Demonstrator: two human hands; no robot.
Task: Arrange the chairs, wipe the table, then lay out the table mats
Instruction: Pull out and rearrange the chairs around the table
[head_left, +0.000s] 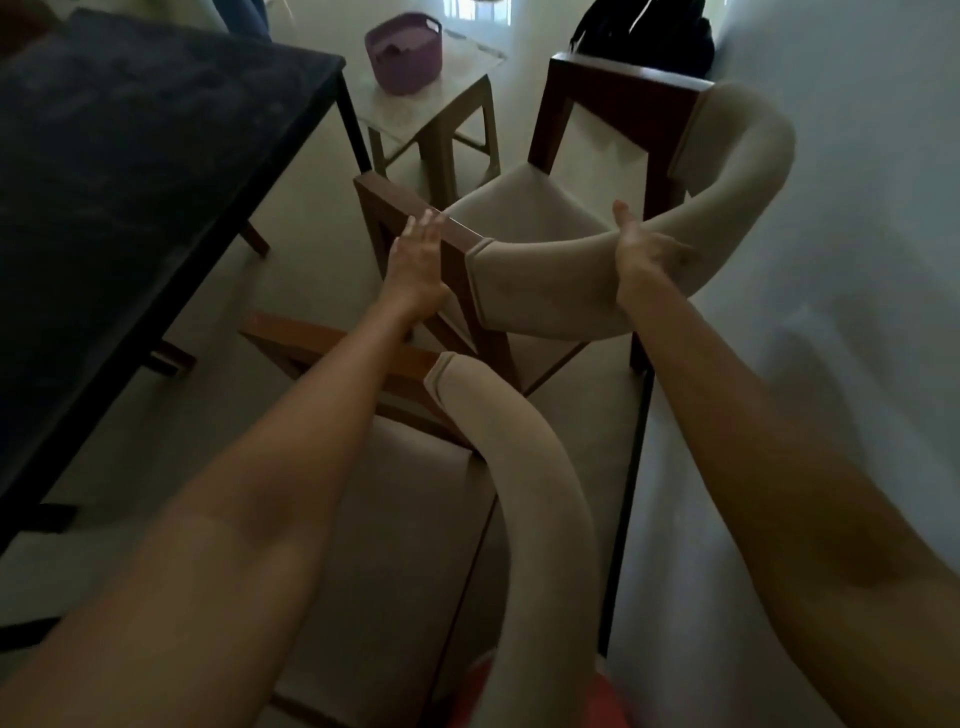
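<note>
The far chair's padded backrest is gripped by the right hand; its wooden arm is pressed by the spread left hand. A purple basket is seen on a side table, contents unclear.

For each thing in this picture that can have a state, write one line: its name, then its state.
far chair: upright, held at its backrest.
near chair: upright, untouched.
left hand: open, flat against the far chair's wooden arm.
right hand: gripping the padded backrest.
purple basket: upright on the side table.
</note>
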